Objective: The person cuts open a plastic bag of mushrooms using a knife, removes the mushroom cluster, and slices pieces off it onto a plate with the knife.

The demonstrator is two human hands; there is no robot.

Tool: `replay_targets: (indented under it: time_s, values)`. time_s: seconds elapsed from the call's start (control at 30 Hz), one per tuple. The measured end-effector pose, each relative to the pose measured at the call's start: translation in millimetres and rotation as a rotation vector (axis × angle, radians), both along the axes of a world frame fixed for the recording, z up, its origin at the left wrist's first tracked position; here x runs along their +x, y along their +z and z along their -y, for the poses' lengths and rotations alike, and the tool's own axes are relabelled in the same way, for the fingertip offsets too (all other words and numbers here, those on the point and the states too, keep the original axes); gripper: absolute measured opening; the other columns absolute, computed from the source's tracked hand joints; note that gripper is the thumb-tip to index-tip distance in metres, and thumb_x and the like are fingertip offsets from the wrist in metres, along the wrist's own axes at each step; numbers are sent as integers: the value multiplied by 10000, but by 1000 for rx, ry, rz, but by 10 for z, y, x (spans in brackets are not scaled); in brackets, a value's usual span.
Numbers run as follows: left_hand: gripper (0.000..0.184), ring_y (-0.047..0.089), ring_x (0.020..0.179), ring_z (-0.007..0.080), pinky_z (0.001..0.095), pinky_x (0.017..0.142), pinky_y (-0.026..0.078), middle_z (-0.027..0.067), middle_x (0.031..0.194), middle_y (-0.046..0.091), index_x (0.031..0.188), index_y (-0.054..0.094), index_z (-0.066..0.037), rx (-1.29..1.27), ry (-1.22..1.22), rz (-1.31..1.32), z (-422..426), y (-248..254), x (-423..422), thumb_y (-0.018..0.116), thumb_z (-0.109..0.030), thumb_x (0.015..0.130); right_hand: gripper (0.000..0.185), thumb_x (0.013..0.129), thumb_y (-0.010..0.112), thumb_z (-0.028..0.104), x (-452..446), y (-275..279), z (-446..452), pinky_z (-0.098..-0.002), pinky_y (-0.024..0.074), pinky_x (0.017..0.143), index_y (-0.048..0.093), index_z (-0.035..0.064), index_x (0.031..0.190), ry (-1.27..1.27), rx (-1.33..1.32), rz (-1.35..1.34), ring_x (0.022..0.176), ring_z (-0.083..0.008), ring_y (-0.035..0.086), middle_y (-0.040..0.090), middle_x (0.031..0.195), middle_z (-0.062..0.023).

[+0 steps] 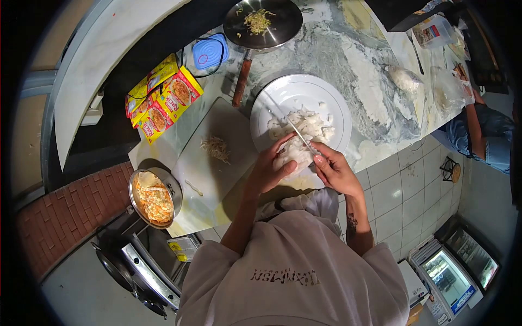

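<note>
My right hand is closed around the handle of a knife, whose long blade points up and left over a white plate. In my left hand is a clump of soft white food, its exact kind unclear. The blade crosses right beside this clump, at the plate's near edge. Cut white pieces lie heaped on the plate just beyond both hands.
Left of the plate, a cutting board bears pale shreds. Beyond are seasoning packets, a blue lidded box and a frying pan. A metal bowl of orange-white mix sits near the edge. Another person stands at right.
</note>
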State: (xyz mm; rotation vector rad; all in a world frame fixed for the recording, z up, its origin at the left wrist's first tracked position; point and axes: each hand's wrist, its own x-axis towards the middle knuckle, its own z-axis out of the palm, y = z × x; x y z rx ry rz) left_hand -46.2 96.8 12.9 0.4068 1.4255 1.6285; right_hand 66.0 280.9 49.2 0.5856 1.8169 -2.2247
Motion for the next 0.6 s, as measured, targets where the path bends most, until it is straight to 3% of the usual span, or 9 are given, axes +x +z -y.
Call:
replay_targets:
  time_s: [0.17, 0.27, 0.4, 0.5, 0.6]
  values:
    - [780, 500, 1226, 173, 318, 1020, 408, 119, 1393, 476, 1460, 342, -7, 117, -14, 48, -57, -3, -18, 720, -327, 857, 432, 1036, 451, 308, 25, 17, 5, -198, 277, 378, 470, 25, 1362, -82, -156, -1, 404, -33, 331, 410, 545, 32]
    - [818, 480, 1257, 188, 332, 1042, 394, 123, 1435, 431, 1462, 330, -5, 203, -16, 177, -48, -102, 13, 728, -365, 845, 446, 1039, 426, 348, 20, 35, 5, -197, 257, 348, 465, 21, 1340, -113, -264, -11, 384, -38, 309, 401, 531, 22]
    - [817, 466, 1267, 187, 335, 1049, 387, 127, 1430, 435, 1453, 347, -15, 263, -14, 141, -76, -40, 1, 734, -388, 837, 423, 1035, 426, 387, 10, 31, -9, -195, 231, 332, 531, 47, 1264, -199, -442, -19, 354, -30, 290, 401, 518, 36]
    - [793, 453, 1275, 196, 340, 1039, 397, 129, 1420, 431, 1449, 339, -25, 254, 16, 79, -56, -87, -1, 733, -353, 844, 427, 1031, 434, 394, 3, 44, -74, -192, 228, 326, 534, 46, 1257, -225, -367, -32, 346, -29, 285, 402, 516, 32]
    - [764, 462, 1252, 199, 341, 1015, 416, 120, 1372, 447, 1444, 318, -33, 208, 96, 156, -32, -74, -1, 728, -288, 851, 447, 1038, 424, 362, 44, 50, -156, -192, 262, 344, 443, 47, 1355, -161, -268, -8, 380, -37, 322, 402, 531, 27]
